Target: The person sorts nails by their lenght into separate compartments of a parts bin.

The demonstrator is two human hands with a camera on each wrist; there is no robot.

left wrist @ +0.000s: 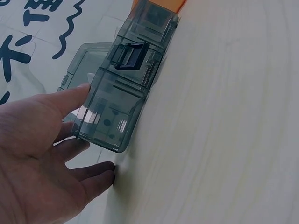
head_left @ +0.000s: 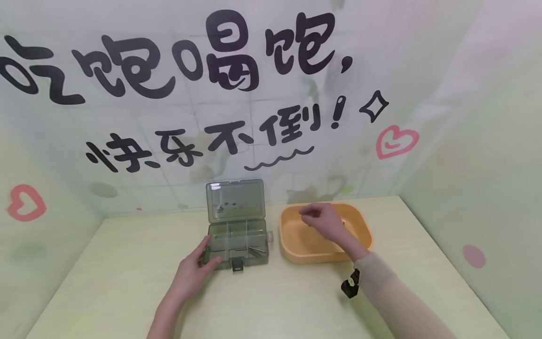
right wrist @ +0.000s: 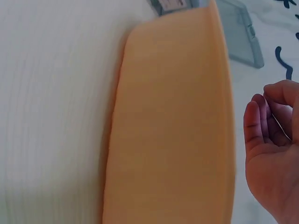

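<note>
A grey see-through compartment box stands on the table with its lid raised at the back. Several thin metal pieces, which look like screws, lie in its front right compartment. My left hand holds the box at its left front corner, thumb on the front rim and fingers along the left side. To the right is an orange tray. Over its inside hovers my right hand, fingers bent and thumb close to the fingertips. I cannot tell whether something small is between them.
A black latch hangs at the box's front. Behind the table rises a printed wall sheet with large dark lettering, and side panels flank both edges. On the right wrist sits a small black device.
</note>
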